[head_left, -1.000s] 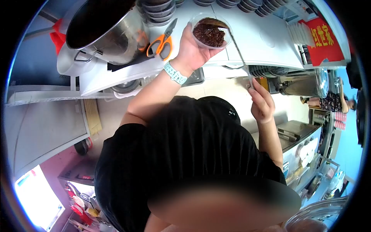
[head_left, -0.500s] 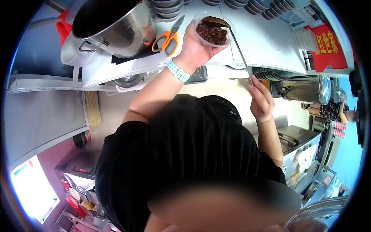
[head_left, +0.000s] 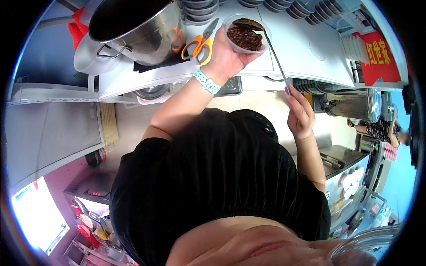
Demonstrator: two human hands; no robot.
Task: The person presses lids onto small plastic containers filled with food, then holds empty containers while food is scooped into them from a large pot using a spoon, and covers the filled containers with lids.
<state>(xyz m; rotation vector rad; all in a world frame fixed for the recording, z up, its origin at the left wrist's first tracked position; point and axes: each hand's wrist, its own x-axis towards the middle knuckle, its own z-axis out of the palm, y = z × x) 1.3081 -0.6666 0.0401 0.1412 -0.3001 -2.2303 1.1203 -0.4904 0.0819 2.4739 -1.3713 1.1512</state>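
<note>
A round clear plastic bowl rests in my left hand, whose fingers and thumb support it from below and the side. Dark reddish-brown chunky food fills much of the bowl. My right hand is closed around the end of a long-handled ladle. The ladle's head lies over the far side of the food, inside the bowl's rim. Scissors with orange handles lie on the counter just left of my left hand.
A large steel pot stands on the white counter at left. Stacked filled bowls line the counter's back. White lids are stacked near a red sign. Another person is far right.
The food in the bowl looks flatter and more spread out. The whole view has shifted slightly; both hands keep nearly the same pose and grip.
</note>
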